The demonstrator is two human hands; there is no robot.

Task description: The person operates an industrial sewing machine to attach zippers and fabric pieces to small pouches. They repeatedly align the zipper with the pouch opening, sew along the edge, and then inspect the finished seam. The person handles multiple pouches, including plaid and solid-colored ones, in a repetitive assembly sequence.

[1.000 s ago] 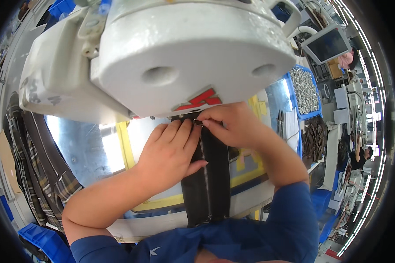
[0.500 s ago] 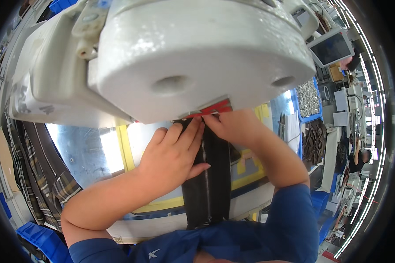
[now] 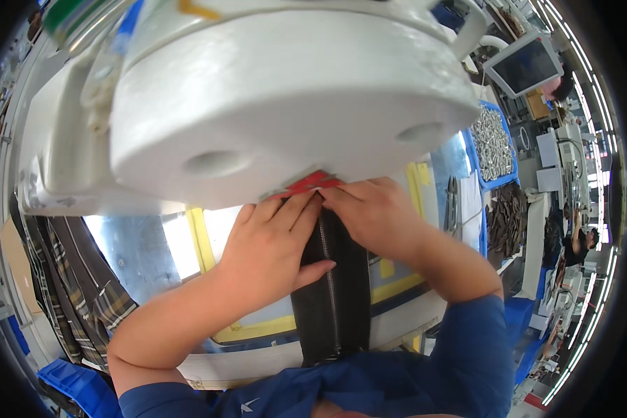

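Observation:
A long black fabric piece with a metal zipper (image 3: 332, 299) runs from under the white machine head (image 3: 292, 118) down toward my body. My left hand (image 3: 268, 247) lies flat on its left side, fingers stretched forward and thumb out across the zipper. On the right side, my right hand (image 3: 380, 216) has thumb and fingertips brought together at the fabric's far end, close to the left fingertips. Just beyond both sets of fingertips is a red part (image 3: 313, 182) at the machine's lower edge. The head hides what lies beneath it.
Dark and plaid garments (image 3: 83, 279) hang at the left, above a blue crate (image 3: 80, 386). Yellow tape (image 3: 258, 327) marks the work surface. At the right are a blue bin of metal pieces (image 3: 493, 143), a tool (image 3: 452, 202) and dark fabric pieces (image 3: 505, 219).
The view has shifted, and the machine head appears further left and lower. My right hand has turned flatter, its fingers closer to the left ones. The left hand stays flat on the fabric.

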